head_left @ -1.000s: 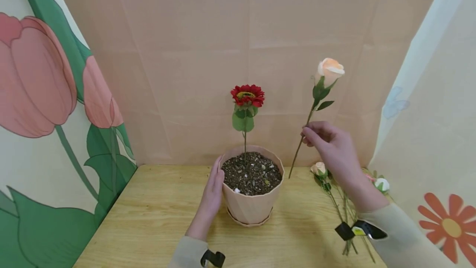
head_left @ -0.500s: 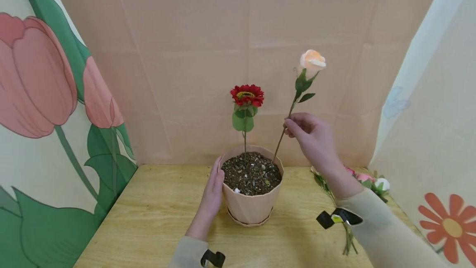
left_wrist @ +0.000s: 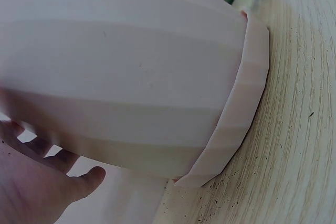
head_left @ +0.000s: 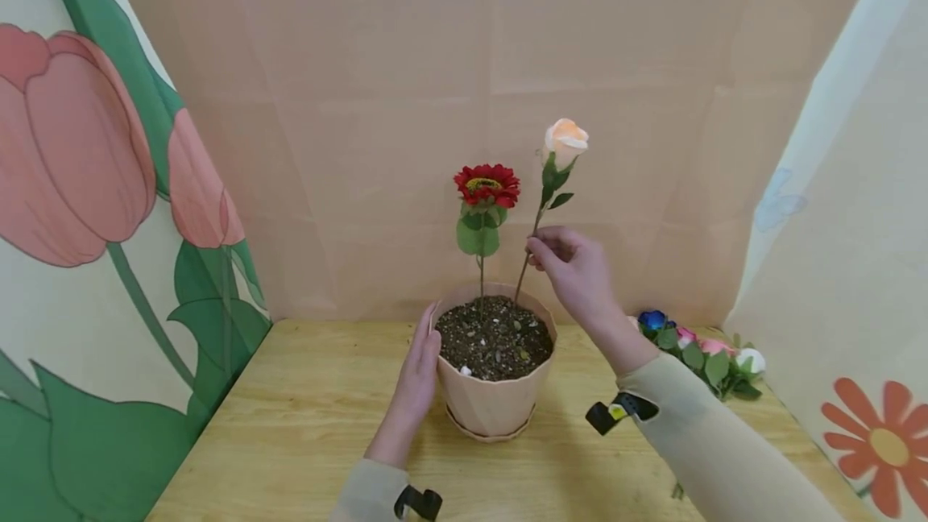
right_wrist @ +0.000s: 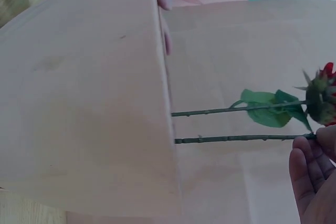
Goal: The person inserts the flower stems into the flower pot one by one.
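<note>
My right hand (head_left: 576,268) pinches the stem of a peach rose (head_left: 565,143) between thumb and fingers. The rose tilts slightly right, and its lower stem end meets the dark soil (head_left: 496,345) in a pale pink flowerpot (head_left: 489,405). A red daisy-like flower (head_left: 487,186) with green leaves stands upright in the same soil, just left of the rose. In the right wrist view both stems run side by side out past the pot's rim (right_wrist: 164,66). My left hand (head_left: 416,369) rests against the pot's left side, its fingers straight along the wall.
The pot stands on a saucer (left_wrist: 244,108) on a wooden table (head_left: 319,401). To the right lie several artificial flowers, among them a blue one (head_left: 652,320) and a white one (head_left: 750,360), partly behind my right sleeve. A pinkish cloth backdrop (head_left: 362,143) rises behind.
My right hand has carried the peach rose leftward over the pot, then lowered it so its stem end reaches the soil. The left hand has stayed against the pot.
</note>
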A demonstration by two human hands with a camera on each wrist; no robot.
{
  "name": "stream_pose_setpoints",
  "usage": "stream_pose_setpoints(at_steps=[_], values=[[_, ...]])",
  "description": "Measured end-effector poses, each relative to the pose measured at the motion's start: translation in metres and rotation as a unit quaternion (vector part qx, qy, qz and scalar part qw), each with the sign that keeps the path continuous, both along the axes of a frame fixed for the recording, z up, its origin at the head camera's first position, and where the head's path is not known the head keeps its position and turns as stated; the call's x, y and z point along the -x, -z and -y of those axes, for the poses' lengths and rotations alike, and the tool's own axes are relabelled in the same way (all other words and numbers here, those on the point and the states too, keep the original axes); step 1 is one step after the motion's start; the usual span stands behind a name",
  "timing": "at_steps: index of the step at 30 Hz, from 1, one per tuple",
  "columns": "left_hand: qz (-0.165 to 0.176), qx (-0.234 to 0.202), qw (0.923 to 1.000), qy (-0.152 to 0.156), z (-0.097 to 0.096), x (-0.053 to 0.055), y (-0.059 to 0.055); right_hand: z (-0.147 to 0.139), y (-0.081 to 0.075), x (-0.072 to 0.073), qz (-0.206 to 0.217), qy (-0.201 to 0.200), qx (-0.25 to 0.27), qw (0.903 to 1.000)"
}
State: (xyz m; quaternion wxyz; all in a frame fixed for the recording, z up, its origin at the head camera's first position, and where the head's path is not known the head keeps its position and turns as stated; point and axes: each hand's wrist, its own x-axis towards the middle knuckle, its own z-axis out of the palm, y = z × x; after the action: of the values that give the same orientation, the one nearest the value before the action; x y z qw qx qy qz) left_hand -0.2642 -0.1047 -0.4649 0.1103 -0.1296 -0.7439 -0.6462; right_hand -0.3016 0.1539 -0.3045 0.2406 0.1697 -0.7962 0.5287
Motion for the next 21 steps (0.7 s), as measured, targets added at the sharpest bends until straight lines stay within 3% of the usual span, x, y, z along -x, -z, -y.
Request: stream_pose_setpoints(at_steps=[9,15,21], values=[[0.003,-0.003,1.0000,0.005,0.000,0.001,0.000,0.006,0.002,0.008,-0.001,0.007,0.000,1.0000],[0.002,-0.004,1.0000,0.003,0.000,0.000,0.000,0.013,0.001,0.011,-0.024,0.004,-0.008,0.9997],[0.004,0.001,1.0000,0.003,-0.001,-0.001,-0.001,0.016,0.013,0.016,-0.025,-0.001,-0.026,0.9993]])
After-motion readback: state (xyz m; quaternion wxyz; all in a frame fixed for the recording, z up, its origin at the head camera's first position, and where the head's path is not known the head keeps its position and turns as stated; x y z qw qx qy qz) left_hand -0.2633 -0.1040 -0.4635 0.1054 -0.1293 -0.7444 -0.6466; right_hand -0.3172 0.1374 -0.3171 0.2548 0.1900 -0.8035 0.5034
